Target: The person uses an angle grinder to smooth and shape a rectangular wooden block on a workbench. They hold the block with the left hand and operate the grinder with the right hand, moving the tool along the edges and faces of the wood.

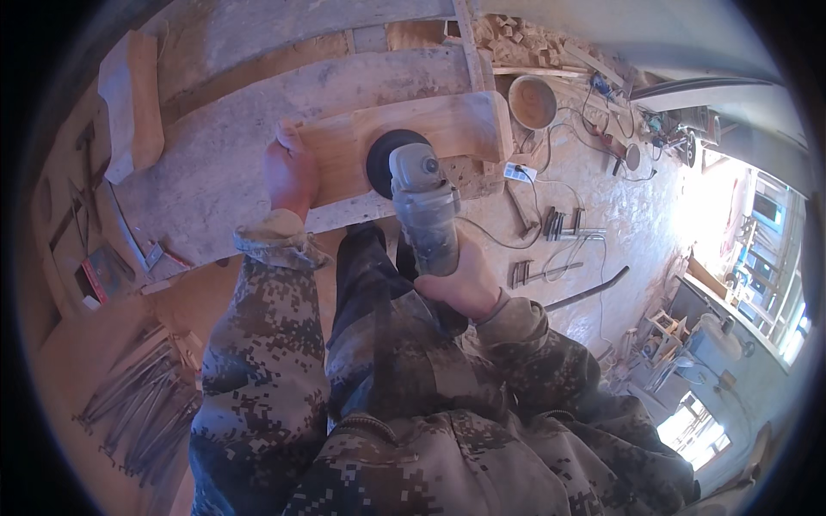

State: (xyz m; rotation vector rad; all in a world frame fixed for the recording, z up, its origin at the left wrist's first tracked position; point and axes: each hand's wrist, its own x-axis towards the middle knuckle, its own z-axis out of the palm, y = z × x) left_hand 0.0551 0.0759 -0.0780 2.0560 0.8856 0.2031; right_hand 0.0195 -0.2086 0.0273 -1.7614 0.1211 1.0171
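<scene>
A pale wooden board [335, 159] with a shaped right end lies across the dusty workbench [206, 163]. My left hand [291, 172] is closed on the board's left end, thumb on top; its other fingers are partly hidden. My right hand [469, 284] wraps round the body of a grey angle grinder [426, 215]. The grinder's round black disc [385, 159] rests over the middle of the board, hiding part of its surface. I cannot tell whether the disc is spinning.
Another curved wooden piece [133, 107] stands at the bench's far left. A round bowl-like container [532, 101] sits right of the board. Cables, a white power strip [520, 172] and several clamps [564, 225] lie on the floor. Metal rods [142, 413] are heaped at lower left.
</scene>
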